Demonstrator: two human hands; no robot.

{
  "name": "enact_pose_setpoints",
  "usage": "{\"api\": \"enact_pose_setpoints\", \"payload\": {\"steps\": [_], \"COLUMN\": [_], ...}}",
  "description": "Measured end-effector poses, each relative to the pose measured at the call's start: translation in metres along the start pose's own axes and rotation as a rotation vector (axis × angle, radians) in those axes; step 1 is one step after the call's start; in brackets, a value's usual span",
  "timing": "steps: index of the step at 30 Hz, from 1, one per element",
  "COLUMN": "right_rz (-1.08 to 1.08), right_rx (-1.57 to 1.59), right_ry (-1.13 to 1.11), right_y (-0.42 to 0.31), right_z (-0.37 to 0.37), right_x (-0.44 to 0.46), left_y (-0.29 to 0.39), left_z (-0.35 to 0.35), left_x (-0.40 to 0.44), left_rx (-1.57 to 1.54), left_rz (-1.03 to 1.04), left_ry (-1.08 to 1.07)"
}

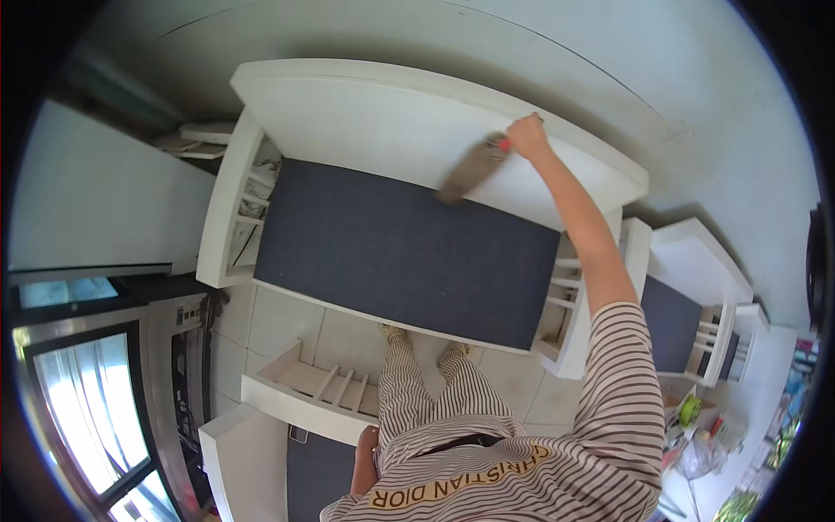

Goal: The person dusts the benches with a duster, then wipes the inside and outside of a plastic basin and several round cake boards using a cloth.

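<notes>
My right hand (527, 137) is closed around the handle end of a brown-grey hand brush (474, 170), with a bit of red next to the fingers. The brush is blurred and slants down and left across the white backrest (374, 113) of a bench, its far end at the edge of the dark blue-grey seat (400, 244). Low beside my body, my left hand (368, 439) is by the armrest of another white bench (304, 404); its fingers are only partly visible, and whether they grip anything is unclear.
More white furniture with dark seats (668, 304) stands to the right, beside a table with assorted items (700, 435). On the left are a pale panel (104, 191) and a dark-framed glass-fronted cabinet (91, 400). The floor is light tile (287, 317).
</notes>
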State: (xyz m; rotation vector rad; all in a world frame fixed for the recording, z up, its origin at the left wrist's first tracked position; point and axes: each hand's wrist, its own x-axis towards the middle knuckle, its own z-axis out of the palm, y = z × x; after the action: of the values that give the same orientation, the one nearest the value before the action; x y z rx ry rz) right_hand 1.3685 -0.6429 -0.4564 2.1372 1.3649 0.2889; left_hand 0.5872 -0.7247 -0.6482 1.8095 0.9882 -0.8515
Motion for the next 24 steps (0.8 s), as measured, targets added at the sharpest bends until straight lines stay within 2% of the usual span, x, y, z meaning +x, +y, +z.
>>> {"api": "enact_pose_setpoints", "payload": {"steps": [2,3,5,6,7,8,10,11,12,13,15,17,19,20,22,23,24], "right_rz": [-0.003,0.052,0.084,0.152,0.217,0.156,0.025,0.006,-0.010,-0.024,-0.314,-0.335,-0.406,-0.466,-0.328,-0.344,-0.209], "right_rx": [0.039,0.148,0.259,0.307,0.349,0.321,0.215,0.067,-0.085,-0.104,-0.506,-0.502,-0.472,-0.466,-0.286,-0.287,-0.018], "right_ry": [0.098,0.174,0.246,0.235,0.222,0.105,-0.052,-0.152,-0.247,-0.237,-0.333,-0.299,-0.204,-0.127,0.096,0.109,0.238], "right_y": [-0.043,-0.060,-0.083,-0.085,-0.083,-0.074,-0.044,-0.035,-0.028,-0.025,-0.035,-0.059,-0.090,-0.109,-0.142,-0.155,-0.167], "right_z": [-0.046,-0.072,-0.099,-0.103,-0.104,-0.097,-0.090,-0.095,-0.101,-0.101,-0.100,-0.105,-0.132,-0.159,-0.201,-0.215,-0.227], "right_x": [0.051,0.075,0.109,0.117,0.123,0.122,0.113,0.108,0.107,0.111,0.130,0.157,0.181,0.192,0.218,0.229,0.238], "left_y": [-0.014,-0.023,-0.044,-0.041,-0.011,0.019,0.006,0.013,0.024,0.030,0.037,0.037,0.030,-0.007,-0.053,-0.061,-0.069], "left_z": [-0.005,-0.012,-0.025,-0.047,-0.081,-0.113,-0.132,-0.145,-0.164,-0.176,-0.187,-0.184,-0.168,-0.111,-0.030,-0.027,-0.025], "left_x": [0.012,0.027,0.048,0.061,0.058,0.055,0.093,0.098,0.098,0.096,0.093,0.092,0.085,0.101,0.147,0.146,0.139], "left_rx": [0.263,0.242,-0.080,0.297,-0.007,-0.314,-0.297,-0.324,-0.547,-0.768,-0.844,-0.912,-0.750,-0.769,-0.311,-0.326,-0.294], "left_rz": [0.078,0.072,0.116,0.248,0.062,-0.126,-0.018,-0.018,0.027,0.072,0.064,0.047,-0.058,-0.063,-0.146,-0.159,-0.139], "left_ry": [-0.259,-0.243,0.112,0.106,0.233,0.358,0.451,0.450,0.465,0.481,0.501,0.514,0.519,0.526,0.491,0.498,0.525]}}
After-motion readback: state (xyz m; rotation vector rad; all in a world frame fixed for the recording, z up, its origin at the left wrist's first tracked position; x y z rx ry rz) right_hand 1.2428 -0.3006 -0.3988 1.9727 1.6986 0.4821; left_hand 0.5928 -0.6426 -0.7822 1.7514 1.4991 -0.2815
